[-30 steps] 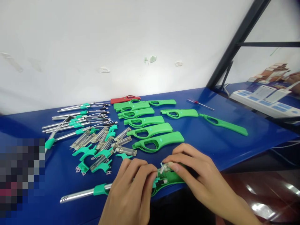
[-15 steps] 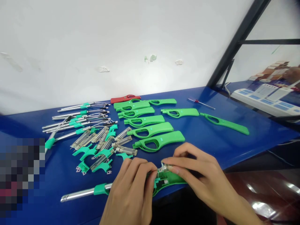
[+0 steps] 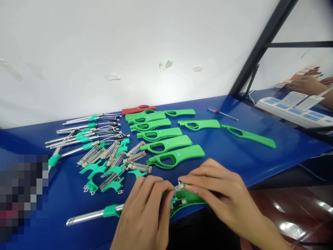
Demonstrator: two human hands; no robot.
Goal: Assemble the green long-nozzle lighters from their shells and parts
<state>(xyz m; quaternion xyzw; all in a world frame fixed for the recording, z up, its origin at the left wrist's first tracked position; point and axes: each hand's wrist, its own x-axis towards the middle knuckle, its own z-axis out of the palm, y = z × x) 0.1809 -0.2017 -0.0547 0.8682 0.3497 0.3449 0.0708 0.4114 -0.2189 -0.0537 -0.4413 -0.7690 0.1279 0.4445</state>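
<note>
An opened green lighter handle (image 3: 192,197) lies at the table's front edge, with a silver barrel (image 3: 87,217) and teal collar (image 3: 111,210) reaching left. My left hand (image 3: 145,208) rests across it, thumb and forefinger pinching a thin pale tube (image 3: 177,188), largely hidden by the fingers. Close on its right, my right hand (image 3: 215,187) pinches the metal-topped end of a small clear fuel tank (image 3: 182,185). Most of that tank is hidden behind the fingers. Inside the handle, a black part with a pale tip (image 3: 182,201) shows below the fingertips.
Several green handle shells (image 3: 179,156) and a red one (image 3: 137,110) lie beyond my hands. Barrels with wires (image 3: 78,139), clear tanks (image 3: 136,167) and teal triggers (image 3: 113,184) cover the left. A screwdriver (image 3: 223,114) lies far right. Beyond a black frame (image 3: 260,52), another person's hand (image 3: 307,85) shows.
My right fingertips have shifted very slightly left toward the left hand's pinch. Beyond the frame, the other person's hand has come further into view.
</note>
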